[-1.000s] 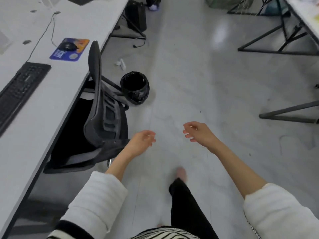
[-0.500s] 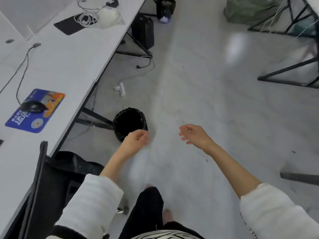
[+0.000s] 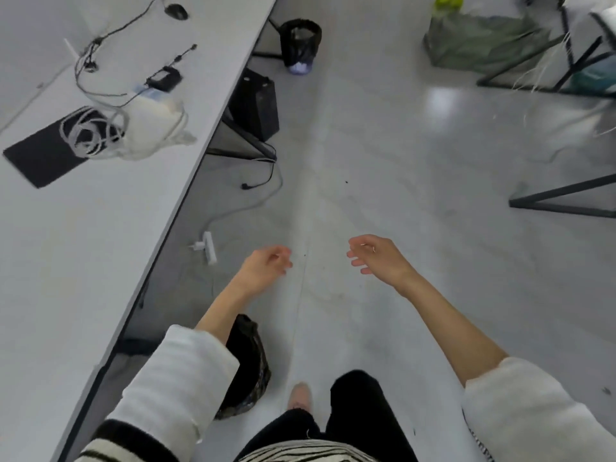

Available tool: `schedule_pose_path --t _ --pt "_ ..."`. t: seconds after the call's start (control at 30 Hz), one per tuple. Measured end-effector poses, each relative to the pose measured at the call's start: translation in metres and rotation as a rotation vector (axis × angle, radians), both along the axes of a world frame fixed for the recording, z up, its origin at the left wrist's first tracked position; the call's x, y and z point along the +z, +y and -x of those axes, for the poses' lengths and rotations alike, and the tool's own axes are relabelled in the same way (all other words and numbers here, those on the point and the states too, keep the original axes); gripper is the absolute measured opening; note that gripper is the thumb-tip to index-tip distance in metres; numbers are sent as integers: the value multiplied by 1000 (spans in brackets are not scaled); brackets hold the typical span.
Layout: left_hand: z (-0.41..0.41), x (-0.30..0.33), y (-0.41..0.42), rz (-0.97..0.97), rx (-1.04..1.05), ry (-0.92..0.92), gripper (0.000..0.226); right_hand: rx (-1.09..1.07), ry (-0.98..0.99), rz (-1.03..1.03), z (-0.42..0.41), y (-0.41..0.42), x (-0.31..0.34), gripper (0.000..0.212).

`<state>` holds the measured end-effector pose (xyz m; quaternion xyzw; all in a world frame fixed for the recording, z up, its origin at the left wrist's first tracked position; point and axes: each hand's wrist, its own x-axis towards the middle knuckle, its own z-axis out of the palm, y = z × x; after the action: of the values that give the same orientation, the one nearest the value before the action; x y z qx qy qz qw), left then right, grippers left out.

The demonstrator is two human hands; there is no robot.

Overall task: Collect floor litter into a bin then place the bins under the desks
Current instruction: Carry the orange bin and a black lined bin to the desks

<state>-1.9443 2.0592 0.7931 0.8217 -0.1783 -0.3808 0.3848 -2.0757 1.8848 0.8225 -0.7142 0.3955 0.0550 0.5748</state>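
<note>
A black-lined bin (image 3: 250, 365) stands on the floor by the desk edge, partly hidden behind my left sleeve. A second black bin (image 3: 300, 45) stands far ahead beside the desk, with something pale at its foot. My left hand (image 3: 265, 270) hovers over the floor, fingers loosely curled, holding nothing. My right hand (image 3: 378, 256) is out in front too, fingers apart and empty. A small white piece (image 3: 207, 250) lies on the floor near the desk; it looks like a plug or a power strip on a cable.
The long white desk (image 3: 110, 228) runs along the left, carrying cables, a black pad and a white bag. A black box (image 3: 256, 106) sits under it. Black table legs (image 3: 563, 198) and a green bag (image 3: 480, 41) stand at the right. My legs are at the bottom centre.
I have walked forward: the near bin slid from ahead of my left hand to beside my left elbow, the chair has left the view, and the far bin has come closer. Both hands stay empty.
</note>
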Motion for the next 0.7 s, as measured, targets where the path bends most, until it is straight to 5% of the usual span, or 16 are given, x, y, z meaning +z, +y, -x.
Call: schedule_pose_path --t 0.23,0.7 --pt "-143 -15 -172 2 0 47 30 -29 19 -16 -134 -179 -16 29" --pt "-434 -13 -496 -20 74 18 29 75 36 -38 -447 -515 -16 14"
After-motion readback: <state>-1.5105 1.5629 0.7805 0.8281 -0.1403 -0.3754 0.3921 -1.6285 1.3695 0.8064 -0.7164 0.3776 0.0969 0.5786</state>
